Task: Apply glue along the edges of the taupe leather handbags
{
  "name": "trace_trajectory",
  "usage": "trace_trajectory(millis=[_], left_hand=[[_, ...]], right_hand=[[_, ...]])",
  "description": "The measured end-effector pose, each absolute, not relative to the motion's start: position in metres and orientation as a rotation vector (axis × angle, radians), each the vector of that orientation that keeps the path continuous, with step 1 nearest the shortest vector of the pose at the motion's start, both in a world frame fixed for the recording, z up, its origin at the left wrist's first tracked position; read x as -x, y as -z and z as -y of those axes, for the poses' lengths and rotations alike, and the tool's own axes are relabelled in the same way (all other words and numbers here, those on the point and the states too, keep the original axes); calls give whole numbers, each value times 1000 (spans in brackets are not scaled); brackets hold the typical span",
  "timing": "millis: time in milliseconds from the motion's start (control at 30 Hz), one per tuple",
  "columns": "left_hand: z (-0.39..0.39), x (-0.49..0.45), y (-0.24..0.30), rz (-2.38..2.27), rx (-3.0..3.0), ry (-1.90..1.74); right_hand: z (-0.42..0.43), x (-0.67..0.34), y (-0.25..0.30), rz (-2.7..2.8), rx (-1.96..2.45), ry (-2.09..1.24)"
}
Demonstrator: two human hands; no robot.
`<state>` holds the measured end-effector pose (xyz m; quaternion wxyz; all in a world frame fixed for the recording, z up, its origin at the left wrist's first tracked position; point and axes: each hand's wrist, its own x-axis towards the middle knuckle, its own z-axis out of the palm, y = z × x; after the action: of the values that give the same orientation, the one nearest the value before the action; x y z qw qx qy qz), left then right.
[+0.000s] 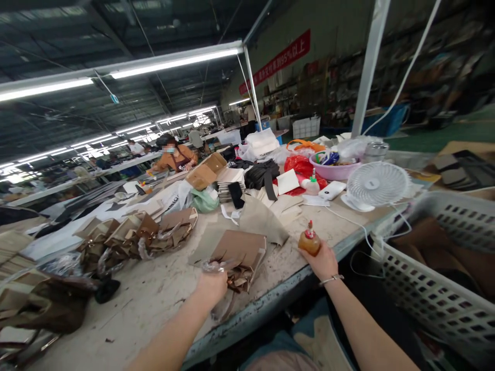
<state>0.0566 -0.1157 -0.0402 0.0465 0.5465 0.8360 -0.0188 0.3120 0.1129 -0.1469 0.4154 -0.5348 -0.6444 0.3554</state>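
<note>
My right hand (323, 262) is closed round a small amber glue bottle (309, 240) with a red nozzle, held just above the worktable's front edge (270, 299). My left hand (212, 285) is closed on a brown leather piece wrapped in clear plastic (235, 268), at the near end of a stack of tan leather bag pieces (240, 250). A thin bracelet (331, 280) sits on my right wrist.
Piles of brown leather pieces (135, 234) lie at the left. A white desk fan (376, 184), a pink bowl (334, 171), a cardboard box (204, 172) and black straps (263, 175) stand farther back. A white slotted crate (436, 288) is at the right. A person (174, 157) works at a far table.
</note>
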Motion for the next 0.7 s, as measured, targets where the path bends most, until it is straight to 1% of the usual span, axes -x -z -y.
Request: trace_trajectory(millis=[100,167,233,300,333,367,400,433,500,700], left_hand=[[114,-57,41,-2578,-1695,121],[112,-57,41,-2594,-1691,150],[111,-58,42,-2596,-1692,160],[109,-61,42,-2595,-1691,157],[109,-63,42,-2596,-1688,152],[109,-65,41,-2594,-1689,145],[109,-68,40,-2589,-1694,136],[111,-71,39,-2579,-1708,124],[116,-78,39,-2560,-1740,97],[138,-105,59,-2571,-1623,72]], right_hand=[[-96,-319,135,1591,1379,-850],[-71,-326,124,1528,1355,-987],[-34,-326,111,1451,1247,-1357],[10,-317,99,1480,1185,-1577],[32,-307,94,1478,1145,-1737],[51,-295,89,1371,1027,-2139],[66,-281,86,1210,918,-2437],[77,-267,84,1087,867,-2576],[87,-239,81,960,836,-2634],[73,-196,93,947,885,-2400]])
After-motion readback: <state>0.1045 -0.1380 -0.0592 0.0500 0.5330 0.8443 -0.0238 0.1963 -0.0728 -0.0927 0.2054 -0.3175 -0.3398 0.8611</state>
